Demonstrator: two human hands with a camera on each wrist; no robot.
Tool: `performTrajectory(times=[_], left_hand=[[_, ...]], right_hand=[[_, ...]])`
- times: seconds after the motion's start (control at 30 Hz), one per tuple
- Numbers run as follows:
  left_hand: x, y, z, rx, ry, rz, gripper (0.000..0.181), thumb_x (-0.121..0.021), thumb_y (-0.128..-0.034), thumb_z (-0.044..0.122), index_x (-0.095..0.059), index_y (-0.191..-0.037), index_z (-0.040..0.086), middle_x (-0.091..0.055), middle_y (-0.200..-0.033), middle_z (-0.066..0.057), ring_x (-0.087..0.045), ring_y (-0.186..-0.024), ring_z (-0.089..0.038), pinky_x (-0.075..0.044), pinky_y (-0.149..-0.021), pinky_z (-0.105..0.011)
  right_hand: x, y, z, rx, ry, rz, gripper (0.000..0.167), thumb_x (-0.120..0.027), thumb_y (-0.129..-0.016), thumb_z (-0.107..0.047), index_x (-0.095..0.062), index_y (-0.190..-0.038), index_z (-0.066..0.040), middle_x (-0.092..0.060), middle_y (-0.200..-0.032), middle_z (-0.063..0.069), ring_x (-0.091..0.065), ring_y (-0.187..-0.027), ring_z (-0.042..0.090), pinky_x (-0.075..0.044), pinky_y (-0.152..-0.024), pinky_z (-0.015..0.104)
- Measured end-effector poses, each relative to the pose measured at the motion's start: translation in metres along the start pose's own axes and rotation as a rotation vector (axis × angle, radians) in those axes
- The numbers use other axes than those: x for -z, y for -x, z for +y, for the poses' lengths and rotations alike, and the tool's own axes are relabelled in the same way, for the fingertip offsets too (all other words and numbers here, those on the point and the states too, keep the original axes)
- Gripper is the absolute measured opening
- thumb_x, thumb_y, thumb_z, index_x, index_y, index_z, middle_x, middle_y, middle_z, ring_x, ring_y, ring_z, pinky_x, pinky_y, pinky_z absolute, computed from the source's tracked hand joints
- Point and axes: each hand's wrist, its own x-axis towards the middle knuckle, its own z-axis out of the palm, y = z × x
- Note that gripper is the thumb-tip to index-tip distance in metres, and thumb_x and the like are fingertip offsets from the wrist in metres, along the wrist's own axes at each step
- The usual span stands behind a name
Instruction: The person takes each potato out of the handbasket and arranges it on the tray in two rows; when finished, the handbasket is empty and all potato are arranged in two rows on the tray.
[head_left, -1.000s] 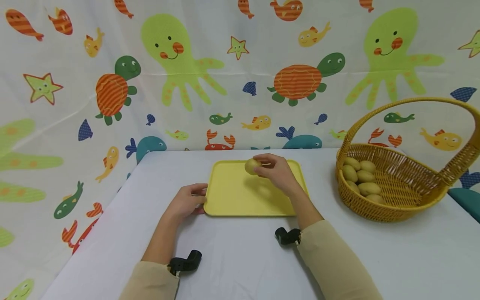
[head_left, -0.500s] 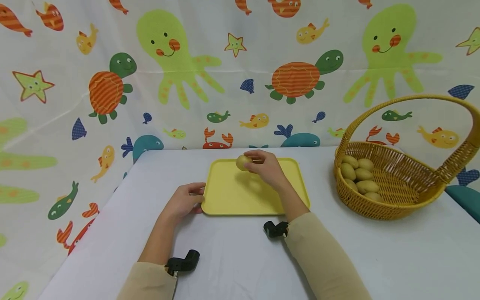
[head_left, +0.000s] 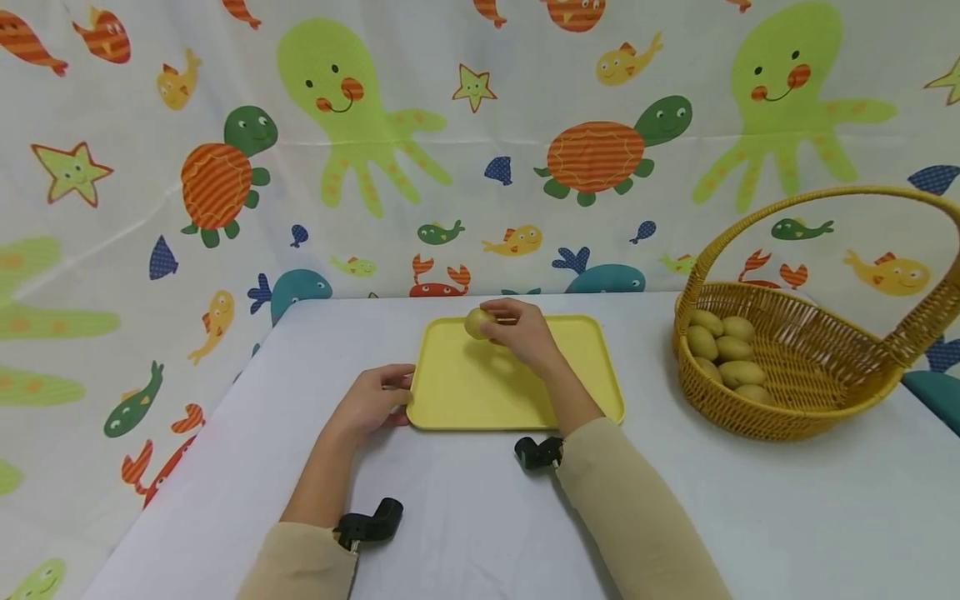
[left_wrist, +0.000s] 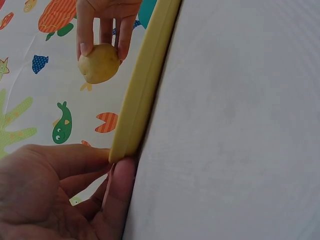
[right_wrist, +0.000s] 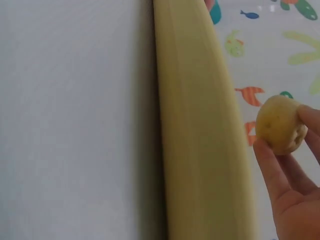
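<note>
A pale yellow potato (head_left: 478,323) is held above the far part of a yellow tray (head_left: 468,393) by my right hand (head_left: 528,337). The right wrist view shows fingertips and thumb pinching the potato (right_wrist: 280,125), which hangs clear of the tray's edge. At the tray's left side, my left hand (head_left: 371,402) grips the rim near the front corner. In the left wrist view that hand (left_wrist: 60,192) has fingers on both sides of the tray edge (left_wrist: 142,85). No other potato lies on the tray.
On the right of the white-covered table (head_left: 465,508) stands a wicker basket (head_left: 757,423) with a tall arched handle (head_left: 825,193). Several potatoes (head_left: 733,348) lie in its left half. A curtain (head_left: 420,75) printed with sea animals hangs behind the table.
My right hand has carried the potato leftward over the tray, most of it in the first half second. The left hand keeps its place on the tray rim.
</note>
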Motion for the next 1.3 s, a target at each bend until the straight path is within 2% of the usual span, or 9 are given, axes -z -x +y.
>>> performTrajectory(times=[0.23, 0.4, 0.6, 0.9, 1.3], left_hand=[[0.0, -0.001, 0.0, 0.021, -0.016, 0.012, 0.054, -0.062, -0.0974, 0.008, -0.053, -0.15, 0.01, -0.055, -0.133, -0.016, -0.063, -0.102, -0.026, -0.063, -0.076, -0.028], [0.001, -0.001, 0.0, 0.01, -0.001, 0.009, 0.054, -0.062, -0.0973, 0.007, -0.052, -0.151, 0.01, -0.055, -0.133, -0.016, -0.062, -0.102, -0.026, -0.063, -0.075, -0.028], [0.002, -0.001, 0.001, -0.002, 0.008, 0.002, 0.054, -0.061, -0.0972, 0.006, -0.052, -0.151, 0.009, -0.055, -0.131, -0.016, -0.062, -0.101, -0.025, -0.062, -0.074, -0.028], [0.002, -0.001, 0.001, 0.014, 0.012, -0.003, 0.054, -0.061, -0.0969, 0.006, -0.053, -0.15, 0.01, -0.055, -0.131, -0.015, -0.063, -0.1, -0.025, -0.063, -0.073, -0.028], [0.002, -0.002, 0.0, 0.007, 0.019, -0.005, 0.054, -0.061, -0.0968, 0.005, -0.053, -0.15, 0.008, -0.055, -0.13, -0.016, -0.063, -0.099, -0.025, -0.063, -0.073, -0.028]], right_hand=[[-0.01, -0.006, 0.0, -0.004, 0.052, 0.007, 0.036, -0.075, -0.094, -0.011, -0.071, -0.13, -0.009, -0.064, -0.135, 0.016, -0.064, -0.122, 0.031, -0.061, -0.096, 0.039], [-0.017, -0.01, 0.003, -0.005, 0.077, 0.007, 0.037, -0.076, -0.093, -0.01, -0.072, -0.129, -0.009, -0.063, -0.136, 0.017, -0.064, -0.125, 0.032, -0.061, -0.095, 0.038], [-0.022, -0.014, 0.008, -0.013, 0.159, 0.045, 0.037, -0.079, -0.09, -0.014, -0.074, -0.127, -0.012, -0.066, -0.133, 0.014, -0.064, -0.125, 0.031, -0.058, -0.098, 0.039], [-0.032, -0.022, 0.017, -0.02, 0.165, 0.104, 0.037, -0.081, -0.088, -0.013, -0.075, -0.125, -0.012, -0.069, -0.128, 0.013, -0.066, -0.121, 0.029, -0.058, -0.097, 0.038], [-0.045, -0.024, 0.015, -0.042, 0.253, 0.074, 0.034, -0.08, -0.09, -0.018, -0.076, -0.123, -0.016, -0.069, -0.128, 0.008, -0.062, -0.115, 0.025, -0.054, -0.098, 0.038]])
